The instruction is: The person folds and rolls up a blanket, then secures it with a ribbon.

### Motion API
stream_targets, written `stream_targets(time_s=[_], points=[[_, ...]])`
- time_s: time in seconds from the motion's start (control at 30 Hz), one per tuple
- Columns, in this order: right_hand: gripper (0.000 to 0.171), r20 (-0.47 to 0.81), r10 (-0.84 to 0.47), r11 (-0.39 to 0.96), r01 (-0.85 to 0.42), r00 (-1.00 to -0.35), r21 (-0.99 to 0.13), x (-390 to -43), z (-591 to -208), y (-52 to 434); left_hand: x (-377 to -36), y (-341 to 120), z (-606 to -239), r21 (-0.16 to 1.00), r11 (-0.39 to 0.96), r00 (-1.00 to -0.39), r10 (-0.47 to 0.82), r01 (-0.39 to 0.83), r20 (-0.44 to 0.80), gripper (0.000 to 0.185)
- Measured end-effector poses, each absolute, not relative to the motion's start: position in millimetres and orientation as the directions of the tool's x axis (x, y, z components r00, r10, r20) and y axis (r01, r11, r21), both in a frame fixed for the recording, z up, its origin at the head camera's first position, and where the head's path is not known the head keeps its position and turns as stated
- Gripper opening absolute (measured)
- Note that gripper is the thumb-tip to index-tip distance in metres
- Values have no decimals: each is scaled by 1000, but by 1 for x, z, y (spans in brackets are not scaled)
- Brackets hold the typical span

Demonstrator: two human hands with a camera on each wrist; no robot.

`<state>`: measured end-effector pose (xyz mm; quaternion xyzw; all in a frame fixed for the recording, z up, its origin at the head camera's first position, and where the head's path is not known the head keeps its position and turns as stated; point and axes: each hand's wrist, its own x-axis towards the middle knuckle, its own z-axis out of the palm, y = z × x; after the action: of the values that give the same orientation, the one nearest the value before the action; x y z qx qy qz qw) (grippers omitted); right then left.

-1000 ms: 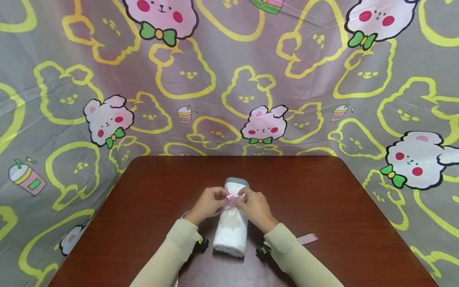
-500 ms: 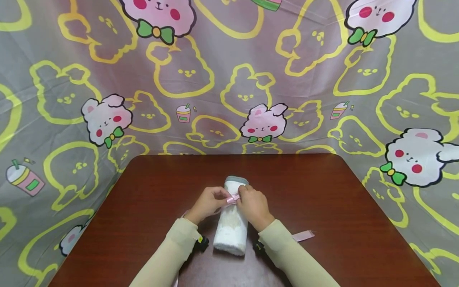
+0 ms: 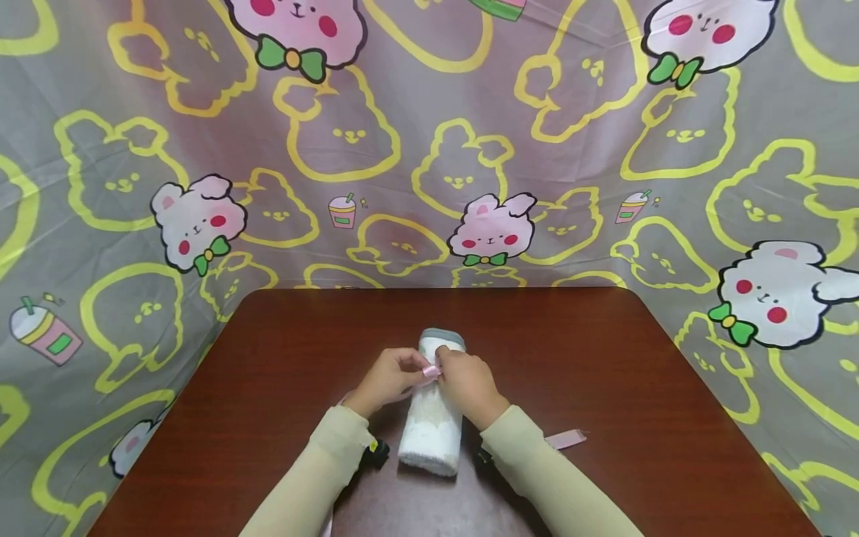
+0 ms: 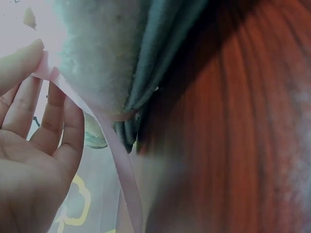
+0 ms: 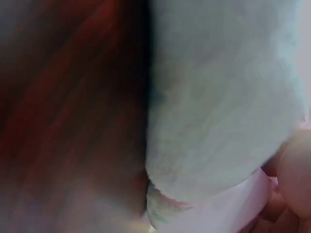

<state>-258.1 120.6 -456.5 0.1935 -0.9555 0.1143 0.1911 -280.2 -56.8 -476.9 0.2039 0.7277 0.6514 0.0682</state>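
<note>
Head view shows a rolled white towel (image 3: 432, 418) lying at the middle of the brown table (image 3: 604, 373), pointing away from the person. Both hands meet on top of it: the left hand (image 3: 388, 380) and the right hand (image 3: 467, 386) each pinch the pink ribbon (image 3: 430, 371) with curled fingertips. 1 ribbon end (image 3: 566, 439) trails on the table beside the right sleeve.

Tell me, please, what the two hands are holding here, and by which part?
Both the left hand and the right hand pinch the pink ribbon where it crosses the top of the rolled white towel.
</note>
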Motion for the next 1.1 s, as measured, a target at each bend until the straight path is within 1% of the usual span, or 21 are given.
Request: stream_targets(time_s=[0.07, 0.13, 0.2, 0.27, 0.33, 0.4, 0.43, 0.5, 0.57, 0.67, 0.8, 0.87, 0.9, 0.93, 1.0, 1.07, 1.1], points=[[18, 436, -357, 907, -419, -826, -53, -258, -456, 119, -281, -57, -477, 975, 83, -910, 381, 207, 161, 11], [18, 444, -372, 909, -418, -815, -7, -257, -457, 119, -280, -57, -478, 976, 89, -914, 376, 197, 150, 11], [17, 425, -367, 904, -426, -828, -48, -255, -456, 121, -280, -56, -479, 981, 81, -918, 372, 176, 134, 11], [19, 371, -359, 885, -439, -856, -157, -254, -456, 126, -280, -56, -480, 984, 77, -922, 369, 158, 119, 10], [28, 277, -357, 835, -438, -892, -334, -254, -452, 135, -279, -56, -480, 986, 88, -927, 362, 142, 101, 9], [40, 184, -355, 761, -398, -917, -513, -256, -448, 144, -280, -56, -480, 986, 101, -930, 357, 131, 86, 9], [45, 150, -351, 723, -369, -925, -584, -259, -446, 148, -280, -57, -480, 986, 109, -931, 357, 129, 83, 8], [47, 113, -338, 669, -323, -934, -669, -264, -439, 154, -280, -57, -478, 984, 116, -929, 361, 132, 82, 8], [42, 123, -331, 646, -320, -936, -693, -270, -434, 155, -280, -57, -477, 984, 109, -924, 371, 144, 94, 8], [35, 137, -346, 676, -348, -928, -649, -279, -428, 151, -281, -58, -475, 983, 97, -917, 384, 155, 107, 8], [34, 97, -396, 736, -379, -913, -561, -287, -428, 143, -281, -59, -476, 986, 88, -914, 395, 139, 94, 10], [34, 105, -398, 768, -393, -911, -506, -289, -428, 141, -282, -59, -478, 987, 94, -911, 403, 132, 83, 11], [34, 131, -401, 782, -414, -907, -466, -290, -427, 140, -281, -59, -478, 986, 99, -910, 406, 132, 81, 11], [34, 171, -413, 793, -445, -895, -415, -290, -425, 140, -281, -58, -479, 985, 107, -910, 407, 135, 81, 10], [34, 266, -452, 803, -519, -851, -293, -291, -422, 141, -281, -58, -479, 982, 118, -910, 405, 148, 89, 9], [31, 353, -506, 795, -584, -787, -162, -291, -419, 143, -281, -58, -478, 977, 130, -913, 396, 167, 103, 9], [30, 382, -536, 781, -614, -753, -115, -291, -418, 145, -281, -58, -477, 976, 136, -914, 392, 171, 106, 9]])
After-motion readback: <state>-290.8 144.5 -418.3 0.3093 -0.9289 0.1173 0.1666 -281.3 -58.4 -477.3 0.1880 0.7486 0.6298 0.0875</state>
